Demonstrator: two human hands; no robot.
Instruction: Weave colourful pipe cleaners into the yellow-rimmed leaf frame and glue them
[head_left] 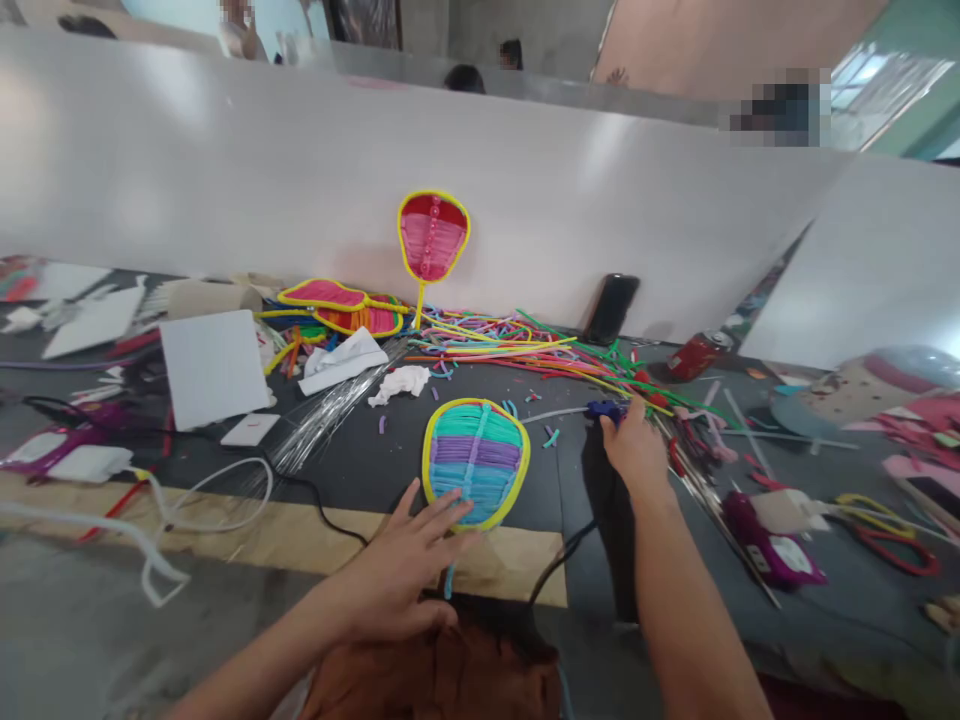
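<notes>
My left hand (401, 570) lies flat with fingers spread on the table, its fingertips touching the lower edge of a leaf-shaped craft piece (476, 460) with a yellow rim and green, purple and blue bands. My right hand (634, 445) reaches forward and is closed around a small blue tool (604, 408) with a thin metal tip; a black cable runs back from it towards me. Just beyond that hand lies a heap of coloured sticks (525, 345).
A red-and-pink leaf shape (433, 235) leans on the white partition (300, 180); two more lie to its left (341, 305). A black phone (611, 308), a red can (694, 355), white sheets (214, 365), crumpled tissue (401, 382), cables and foam scraps surround the work spot.
</notes>
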